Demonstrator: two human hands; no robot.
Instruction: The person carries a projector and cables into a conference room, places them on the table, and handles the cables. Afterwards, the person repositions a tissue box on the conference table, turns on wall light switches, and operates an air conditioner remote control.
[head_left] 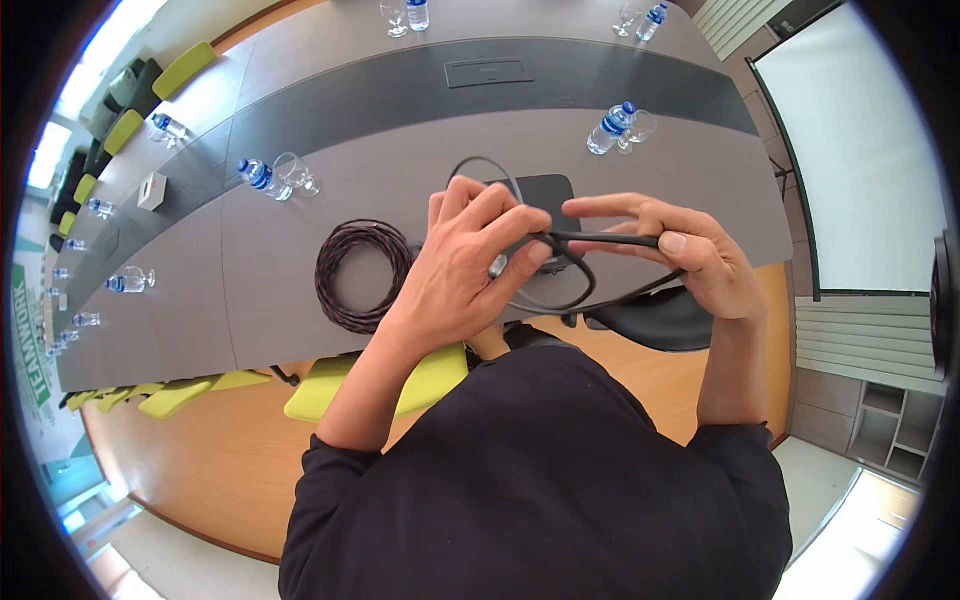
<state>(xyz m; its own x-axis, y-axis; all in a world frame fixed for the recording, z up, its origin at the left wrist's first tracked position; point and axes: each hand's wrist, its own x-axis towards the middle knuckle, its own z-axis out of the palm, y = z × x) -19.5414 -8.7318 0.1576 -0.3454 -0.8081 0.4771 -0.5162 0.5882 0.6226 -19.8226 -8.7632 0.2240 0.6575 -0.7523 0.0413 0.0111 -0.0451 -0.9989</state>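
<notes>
A black cable (610, 238) is stretched between my two hands, with loops hanging below and one arching above my left knuckles. My left hand (478, 245) pinches it between thumb and fingers; a small silvery end piece shows by the palm. On the right, the thumb and bent fingers of my right hand (695, 250) grip the cable, while other fingers extend toward the left hand. Left of my left hand lies a round coil of dark red-and-black cable (365, 275) on the table. Behind the held cable, a flat black object (545, 190) on the table is partly hidden.
The long curved table (270, 230) carries water bottles (612, 128) and stemmed glasses (296, 174). A white box (151, 191) stands at the left. Yellow-green chairs (330, 385) and a black seat (655, 320) sit along the near edge. A white screen (850, 150) stands right.
</notes>
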